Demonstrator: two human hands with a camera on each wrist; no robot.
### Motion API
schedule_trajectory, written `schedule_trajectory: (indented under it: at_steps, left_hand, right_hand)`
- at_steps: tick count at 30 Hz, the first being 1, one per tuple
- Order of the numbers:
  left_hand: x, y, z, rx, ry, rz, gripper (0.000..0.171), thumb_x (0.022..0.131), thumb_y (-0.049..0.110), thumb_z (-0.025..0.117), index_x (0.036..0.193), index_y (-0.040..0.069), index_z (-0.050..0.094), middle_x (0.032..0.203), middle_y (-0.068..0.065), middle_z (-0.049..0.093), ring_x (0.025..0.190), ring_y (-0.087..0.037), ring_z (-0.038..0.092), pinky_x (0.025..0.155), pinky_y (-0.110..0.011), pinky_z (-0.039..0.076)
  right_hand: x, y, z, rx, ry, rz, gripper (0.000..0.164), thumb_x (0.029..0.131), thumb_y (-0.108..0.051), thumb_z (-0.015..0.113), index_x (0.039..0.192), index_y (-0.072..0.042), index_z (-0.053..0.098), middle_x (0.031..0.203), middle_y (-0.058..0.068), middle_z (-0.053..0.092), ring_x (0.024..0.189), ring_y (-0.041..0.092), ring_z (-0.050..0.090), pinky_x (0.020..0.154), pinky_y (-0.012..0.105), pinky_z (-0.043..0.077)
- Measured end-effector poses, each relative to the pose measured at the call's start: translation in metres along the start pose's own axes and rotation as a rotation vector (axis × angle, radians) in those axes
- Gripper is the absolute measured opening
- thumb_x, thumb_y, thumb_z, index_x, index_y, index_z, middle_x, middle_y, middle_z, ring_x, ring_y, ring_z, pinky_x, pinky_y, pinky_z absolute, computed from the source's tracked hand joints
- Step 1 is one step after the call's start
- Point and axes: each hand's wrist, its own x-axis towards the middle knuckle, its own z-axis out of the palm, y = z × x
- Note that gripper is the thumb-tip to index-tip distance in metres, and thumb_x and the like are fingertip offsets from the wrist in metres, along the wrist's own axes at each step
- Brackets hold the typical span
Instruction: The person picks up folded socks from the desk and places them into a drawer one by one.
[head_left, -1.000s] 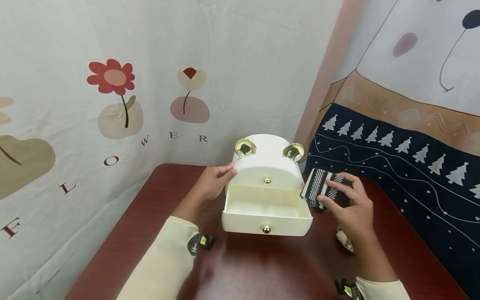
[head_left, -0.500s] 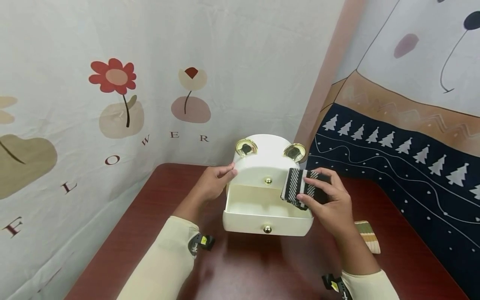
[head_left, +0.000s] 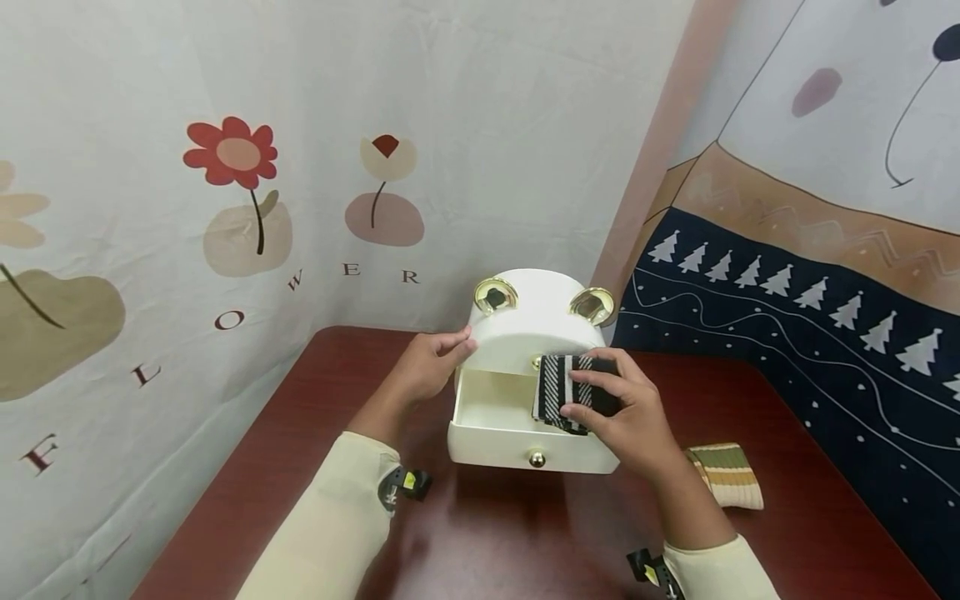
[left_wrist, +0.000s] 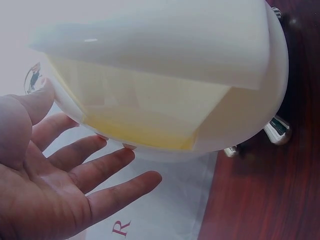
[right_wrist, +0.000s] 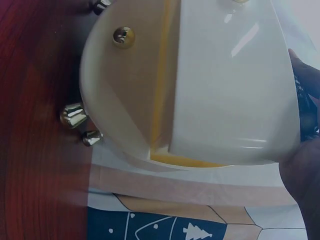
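Observation:
A white drawer box [head_left: 536,292] with two round gold ears stands on the table. Its lower drawer [head_left: 491,446], which has a gold knob, is pulled out. My left hand [head_left: 426,367] touches the box's left side; in the left wrist view its fingers [left_wrist: 120,197] extend along the side, with the thumb at the edge. With thumb and fingers, my right hand [head_left: 633,417] pinches a folded cloth [head_left: 555,392], black with white patterned bands. The cloth overlaps the drawer's right half in the head view. In the right wrist view the drawer front hides most of it.
A folded ribbed cloth [head_left: 731,475] with green, orange and cream stripes lies on the dark red table [head_left: 480,542], right of my right forearm. Printed hangings [head_left: 480,150] rise behind the table and along its right side.
My right hand has carried the black-and-white cloth left and slightly down, from beside the box to over the drawer. More of the striped cloth shows now. My left hand has stayed put.

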Motion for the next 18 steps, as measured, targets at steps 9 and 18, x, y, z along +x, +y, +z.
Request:
schedule_trajectory:
  at_steps: [9,18]
  left_hand:
    - [-0.0017,0.0023,-0.0002,0.006,0.004,0.003,0.051,0.112,0.038,0.065,0.155,0.011,0.058,0.165,0.001,0.053,0.161,-0.028,0.043,0.134,-0.051,0.035]
    - [-0.0024,0.0018,-0.0009,0.022,0.009,-0.017,0.05,0.112,0.039,0.064,0.156,0.014,0.059,0.164,-0.006,0.054,0.16,-0.032,0.044,0.134,-0.053,0.034]
  right_hand:
    - [0.0022,-0.0036,-0.0025,-0.005,-0.082,0.046,0.045,0.074,0.001,0.098,0.116,-0.006,0.085,0.134,0.014,0.067,0.123,0.022,0.059,0.097,0.005,0.049]
    - [0.0065,-0.007,-0.0019,-0.061,-0.203,0.116,0.039,0.077,-0.007,0.1,0.114,-0.01,0.086,0.133,0.011,0.069,0.124,0.03,0.063,0.099,0.02,0.055]
